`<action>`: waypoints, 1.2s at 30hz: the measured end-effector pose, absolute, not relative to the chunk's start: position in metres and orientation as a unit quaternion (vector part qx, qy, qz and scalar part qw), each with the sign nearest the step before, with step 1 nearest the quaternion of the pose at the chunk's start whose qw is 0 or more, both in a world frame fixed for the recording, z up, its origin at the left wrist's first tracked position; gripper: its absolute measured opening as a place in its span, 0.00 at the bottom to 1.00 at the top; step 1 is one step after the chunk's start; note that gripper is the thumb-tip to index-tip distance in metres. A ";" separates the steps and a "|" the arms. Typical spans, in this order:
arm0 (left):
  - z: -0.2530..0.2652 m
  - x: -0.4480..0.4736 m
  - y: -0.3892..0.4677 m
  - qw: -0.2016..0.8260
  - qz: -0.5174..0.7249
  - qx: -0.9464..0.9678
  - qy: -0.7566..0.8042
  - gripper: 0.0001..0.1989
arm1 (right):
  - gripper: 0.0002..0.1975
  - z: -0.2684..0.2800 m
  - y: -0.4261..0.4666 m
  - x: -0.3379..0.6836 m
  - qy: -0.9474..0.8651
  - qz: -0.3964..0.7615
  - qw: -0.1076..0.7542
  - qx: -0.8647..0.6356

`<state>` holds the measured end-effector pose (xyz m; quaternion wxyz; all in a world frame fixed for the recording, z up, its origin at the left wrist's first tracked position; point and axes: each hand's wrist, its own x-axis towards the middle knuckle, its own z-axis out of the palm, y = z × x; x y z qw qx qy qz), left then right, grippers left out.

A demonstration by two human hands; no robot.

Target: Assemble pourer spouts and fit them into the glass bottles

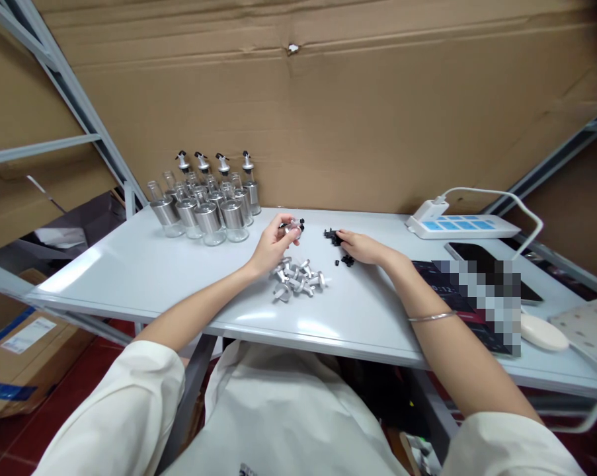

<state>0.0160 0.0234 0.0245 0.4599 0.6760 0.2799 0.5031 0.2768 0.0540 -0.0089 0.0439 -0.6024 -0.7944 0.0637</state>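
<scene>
My left hand (pixel 274 242) is closed around a silver bottle pourer (pixel 294 228) with a black piece at its end, held just above the table. Below it lies a loose heap of silver pourers (pixel 298 280) with whitish stems. My right hand (pixel 361 247) reaches down at the small black plastic parts (pixel 332 235), its fingertips touching the pile. Whatever its fingers pinch is hidden. More black bits (pixel 348 260) lie just in front of that hand.
Glass bottles with steel sleeves (pixel 207 218) stand at the back left; several at the rear carry pourers (pixel 222 162). At the right are a power strip (pixel 457 227), a phone (pixel 477 258), a dark printed sheet (pixel 457 291) and a round white object (pixel 543 332). Cardboard (pixel 328 132) walls the back.
</scene>
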 end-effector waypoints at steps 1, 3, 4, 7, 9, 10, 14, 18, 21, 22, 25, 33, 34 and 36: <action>0.025 0.016 0.023 0.459 0.502 0.677 0.280 0.11 | 0.25 -0.008 0.054 0.276 -0.795 0.062 0.046 -0.602; 0.026 0.016 0.022 0.456 0.501 0.679 0.284 0.11 | 0.25 -0.008 0.054 0.276 -0.794 0.057 0.049 -0.604; 0.026 0.016 0.022 0.454 0.500 0.680 0.286 0.11 | 0.25 -0.008 0.054 0.276 -0.793 0.054 0.050 -0.604; 0.026 0.016 0.022 0.452 0.498 0.682 0.288 0.12 | 0.26 -0.010 0.055 0.278 -0.793 0.049 0.052 -0.605; 0.026 0.016 0.022 0.452 0.496 0.683 0.289 0.12 | 0.26 -0.012 0.056 0.279 -0.794 0.046 0.054 -0.604; 0.026 0.016 0.022 0.452 0.496 0.683 0.290 0.12 | 0.26 -0.012 0.056 0.280 -0.794 0.044 0.055 -0.603; 0.025 0.016 0.023 0.452 0.497 0.683 0.288 0.12 | 0.27 -0.017 0.058 0.281 -0.791 0.041 0.056 -0.608; 0.025 0.016 0.023 0.455 0.501 0.680 0.282 0.11 | 0.27 -0.018 0.059 0.280 -0.788 0.042 0.053 -0.612; 0.025 0.016 0.023 0.457 0.502 0.679 0.279 0.10 | 0.27 -0.017 0.058 0.278 -0.791 0.045 0.047 -0.608; 0.025 0.015 0.023 0.456 0.502 0.680 0.280 0.10 | 0.27 -0.016 0.058 0.278 -0.791 0.046 0.044 -0.608; 0.025 0.016 0.023 0.455 0.502 0.680 0.281 0.11 | 0.27 -0.013 0.055 0.275 -0.789 0.050 0.035 -0.612; 0.025 0.016 0.023 0.456 0.503 0.679 0.279 0.12 | 0.26 -0.001 0.047 0.270 -0.781 0.053 0.031 -0.622; 0.025 0.016 0.024 0.456 0.503 0.679 0.279 0.12 | 0.25 -0.001 0.046 0.270 -0.780 0.053 0.031 -0.623; 0.025 0.016 0.024 0.456 0.503 0.679 0.279 0.12 | 0.25 0.000 0.046 0.270 -0.778 0.052 0.031 -0.625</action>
